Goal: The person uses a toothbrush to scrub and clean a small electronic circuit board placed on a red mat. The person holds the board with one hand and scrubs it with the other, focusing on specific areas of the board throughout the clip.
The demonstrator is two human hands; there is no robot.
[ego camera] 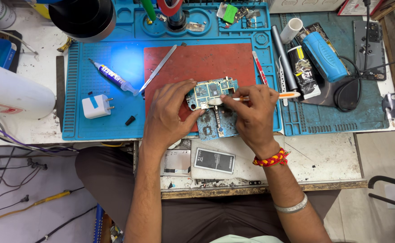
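Head camera looks straight down on a work bench covered by a blue silicone mat (94, 81), with a red pad (197, 63) lying in the middle of it. At the centre of the frame the left hand (168, 112) grips the left edge of a small blue-green circuit board (213, 90) between thumb and fingers and holds it over the lower part of the red pad. The right hand (251, 112) is closed around a brush with an orange and white handle (260, 96); its white head touches the middle of the board, and the handle points to the right of the frame. A second board piece (215, 126) lies just below the hands, partly hidden, so I cannot tell whether it joins the first one.

On the left part of the mat rest a white plug adapter (96, 105) and a small tube with a thin nozzle (112, 76) — both well apart from the hands. A metal pry tool (159, 67) lies diagonally across the upper left corner of the red pad. Below the mat, at the bench edge, lies a flat battery (214, 160). On the right wrist sits a red and yellow thread band (271, 158).
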